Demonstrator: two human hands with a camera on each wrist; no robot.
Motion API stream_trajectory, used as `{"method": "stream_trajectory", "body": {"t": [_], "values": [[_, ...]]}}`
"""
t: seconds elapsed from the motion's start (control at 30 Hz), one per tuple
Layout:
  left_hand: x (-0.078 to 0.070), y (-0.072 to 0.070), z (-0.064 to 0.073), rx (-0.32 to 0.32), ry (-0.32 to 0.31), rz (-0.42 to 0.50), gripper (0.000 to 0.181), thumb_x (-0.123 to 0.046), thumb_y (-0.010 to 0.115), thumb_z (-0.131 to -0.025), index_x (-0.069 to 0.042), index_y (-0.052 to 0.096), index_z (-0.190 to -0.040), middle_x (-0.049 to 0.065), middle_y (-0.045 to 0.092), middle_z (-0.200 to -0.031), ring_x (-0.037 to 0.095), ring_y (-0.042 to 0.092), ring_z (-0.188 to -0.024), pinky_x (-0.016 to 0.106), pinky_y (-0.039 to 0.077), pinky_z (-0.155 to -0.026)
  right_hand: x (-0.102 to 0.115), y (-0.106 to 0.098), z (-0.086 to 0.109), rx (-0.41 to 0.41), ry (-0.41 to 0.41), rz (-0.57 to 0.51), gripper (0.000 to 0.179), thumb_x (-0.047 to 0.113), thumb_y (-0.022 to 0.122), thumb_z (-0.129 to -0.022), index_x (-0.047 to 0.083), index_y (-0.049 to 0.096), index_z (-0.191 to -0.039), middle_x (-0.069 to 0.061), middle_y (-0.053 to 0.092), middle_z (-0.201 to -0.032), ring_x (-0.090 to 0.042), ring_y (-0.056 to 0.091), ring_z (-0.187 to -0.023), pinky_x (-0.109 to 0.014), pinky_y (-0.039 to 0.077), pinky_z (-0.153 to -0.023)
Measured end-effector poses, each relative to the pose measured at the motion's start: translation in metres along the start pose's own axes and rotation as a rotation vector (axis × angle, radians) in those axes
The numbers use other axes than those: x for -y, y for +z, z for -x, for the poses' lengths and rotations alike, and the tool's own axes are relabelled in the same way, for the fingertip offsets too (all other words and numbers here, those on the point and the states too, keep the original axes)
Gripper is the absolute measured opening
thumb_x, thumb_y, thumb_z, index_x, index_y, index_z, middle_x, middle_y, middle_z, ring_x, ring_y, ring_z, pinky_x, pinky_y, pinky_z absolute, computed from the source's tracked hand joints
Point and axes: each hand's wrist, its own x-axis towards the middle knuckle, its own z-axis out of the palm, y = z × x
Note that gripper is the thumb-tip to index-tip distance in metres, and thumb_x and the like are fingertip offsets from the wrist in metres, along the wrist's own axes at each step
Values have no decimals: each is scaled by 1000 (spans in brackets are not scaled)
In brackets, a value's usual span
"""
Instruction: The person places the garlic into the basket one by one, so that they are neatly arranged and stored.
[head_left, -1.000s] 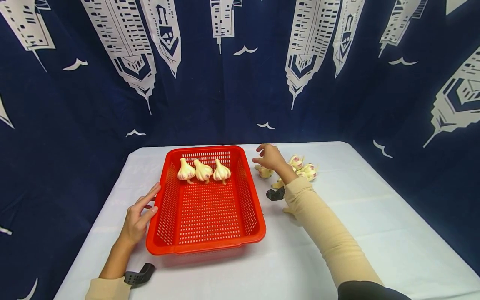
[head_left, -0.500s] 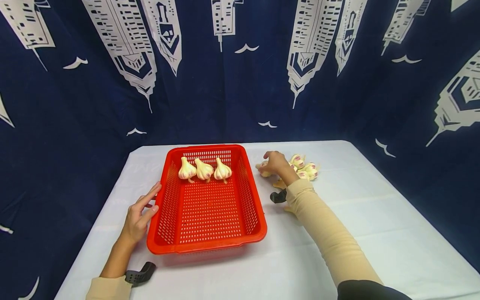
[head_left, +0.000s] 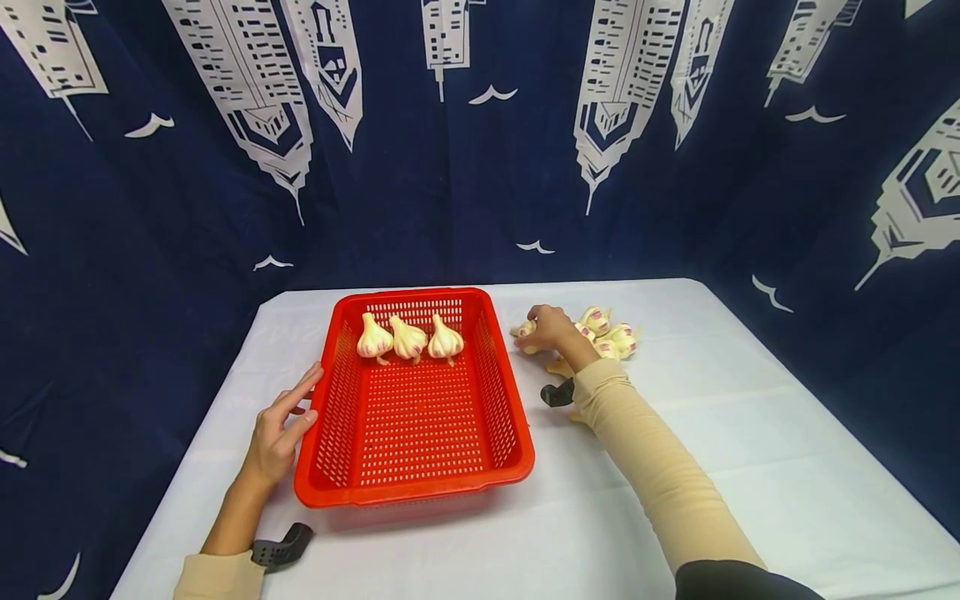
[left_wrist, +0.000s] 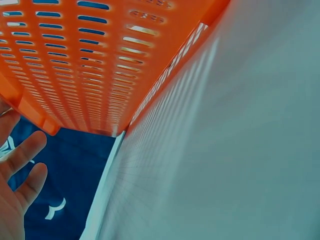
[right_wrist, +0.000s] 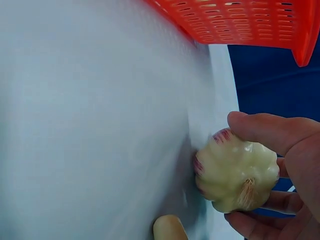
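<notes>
My right hand [head_left: 553, 327] has its thumb and fingers around a garlic bulb [right_wrist: 237, 170], whose root end faces the right wrist camera. In the head view that bulb lies just right of the red plastic basket [head_left: 420, 492]. More garlic bulbs [head_left: 621, 340] are clustered behind and beside my right wrist, partly hidden by it. Inside the basket, three garlic bulbs [head_left: 408, 340] stand in a row along the far end. My left hand [head_left: 273, 437] rests against the basket's left rim, its fingers fairly straight.
A white cloth [head_left: 637, 500] covers the table. Dark blue fabric with white building prints [head_left: 480, 183] hangs behind it. A stem tip [right_wrist: 169, 229] of another bulb shows low in the right wrist view. Each wrist wears a black strap mount [head_left: 281, 547].
My right hand has come down and nearer, from above the bulb to around it. My left hand and the basket have stayed where they were.
</notes>
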Motion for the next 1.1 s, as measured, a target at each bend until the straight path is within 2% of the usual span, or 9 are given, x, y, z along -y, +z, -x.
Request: {"method": "stream_trajectory", "body": {"t": [0.23,0.5,0.77,0.93,1.1], "values": [[0,0,0,-7,37,9,55,0,50,-84,0,56,-138,18,52,-142,2,54,-103,25,42,-78,3,-7,6,-65,-26,-50,61,31,79,-80,-3,58,-126,-21,63,-109,-31,56,-95,-41,47,-88],[1,0,0,-9,25,6,55,-1,50,-83,0,56,-138,19,52,-142,1,53,-102,24,42,-78,10,-17,7,-181,-74,-150,59,35,74,-83,-2,58,-126,-23,65,-116,-33,60,-101,-41,48,-86],[1,1,0,-9,24,14,55,-1,50,-83,-1,56,-138,19,52,-142,1,54,-103,23,42,-78,22,-25,10,-265,-85,-317,57,33,74,-82,-2,60,-124,-22,67,-111,-30,61,-94,-35,48,-76],[1,1,0,-9,28,15,55,-1,50,-84,-1,56,-138,19,52,-142,1,54,-103,20,41,-78,29,-28,12,-312,-87,-442,51,33,74,-83,1,61,-121,-18,66,-112,-29,59,-96,-34,47,-74],[2,1,0,-10,25,12,55,-1,50,-84,-1,56,-138,19,52,-142,0,54,-103,18,41,-79,40,-31,16,-286,-126,-599,52,29,72,-86,2,58,-129,-19,61,-118,-28,59,-99,-32,52,-76]]}}
